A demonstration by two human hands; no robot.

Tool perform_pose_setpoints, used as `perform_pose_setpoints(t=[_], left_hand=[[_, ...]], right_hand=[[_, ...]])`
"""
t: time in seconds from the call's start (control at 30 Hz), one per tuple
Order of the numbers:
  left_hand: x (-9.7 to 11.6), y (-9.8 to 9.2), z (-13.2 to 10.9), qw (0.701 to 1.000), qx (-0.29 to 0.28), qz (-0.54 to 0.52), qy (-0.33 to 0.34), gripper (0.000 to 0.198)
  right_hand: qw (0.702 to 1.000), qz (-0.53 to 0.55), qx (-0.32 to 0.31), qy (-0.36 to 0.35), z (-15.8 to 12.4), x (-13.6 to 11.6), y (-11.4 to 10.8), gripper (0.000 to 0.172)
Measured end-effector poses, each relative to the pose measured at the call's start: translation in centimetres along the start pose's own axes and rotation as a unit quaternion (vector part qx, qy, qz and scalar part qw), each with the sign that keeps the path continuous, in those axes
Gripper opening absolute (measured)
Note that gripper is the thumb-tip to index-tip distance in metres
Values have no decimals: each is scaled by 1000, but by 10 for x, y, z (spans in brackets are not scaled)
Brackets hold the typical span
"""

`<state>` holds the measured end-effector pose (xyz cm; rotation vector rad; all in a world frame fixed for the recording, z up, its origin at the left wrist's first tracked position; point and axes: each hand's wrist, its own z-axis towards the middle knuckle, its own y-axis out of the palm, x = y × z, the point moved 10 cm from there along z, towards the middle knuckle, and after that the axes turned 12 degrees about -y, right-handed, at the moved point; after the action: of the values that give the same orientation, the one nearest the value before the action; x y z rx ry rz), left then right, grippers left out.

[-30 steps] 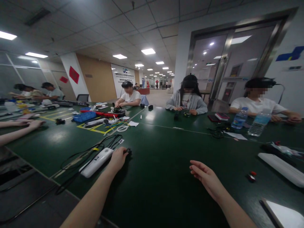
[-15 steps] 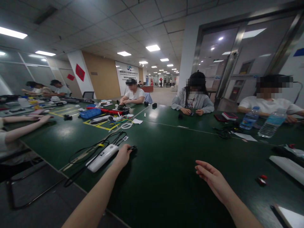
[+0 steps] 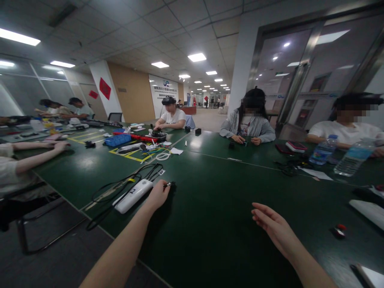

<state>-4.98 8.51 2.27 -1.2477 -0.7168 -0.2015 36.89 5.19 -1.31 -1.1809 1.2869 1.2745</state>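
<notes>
The small part (image 3: 172,184) is dark, the tabletop (image 3: 210,180) green, the case (image 3: 136,195) white, the basket (image 3: 118,140) blue, one shirt (image 3: 265,131) striped.

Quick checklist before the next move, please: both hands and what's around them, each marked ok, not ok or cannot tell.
1. Left hand has the small dark object at its fingertips: ok.
2. Firm grip on that object: cannot tell; the fingers hide part of it.
3. Right hand free: ok; fingers loosely curled, nothing seen in them.
4. Loose black cables well away from the left hand: not ok; they lie close by, around the white case.
5. Red-and-black item apart from the right hand: ok; it sits to its right on the table.
</notes>
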Motion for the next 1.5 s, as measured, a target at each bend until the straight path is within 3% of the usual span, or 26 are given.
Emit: perform_pose_setpoints(t=[0.4, 0.57, 0.97, 1.5], left_hand=[[8, 0, -1, 997, 22, 63, 33, 18], [9, -1, -1, 996, 30, 83, 18, 18], [19, 4, -3, 993, 8, 99, 61, 17], [6, 5, -3, 998, -18, 44, 46, 26]], right_hand=[[1000, 19, 11, 10, -2, -2, 2, 38], [1000, 20, -1, 1, 0, 0, 2, 37], [1000, 19, 8, 6, -3, -4, 3, 39], [1000, 17, 6, 6, -1, 0, 0, 38]])
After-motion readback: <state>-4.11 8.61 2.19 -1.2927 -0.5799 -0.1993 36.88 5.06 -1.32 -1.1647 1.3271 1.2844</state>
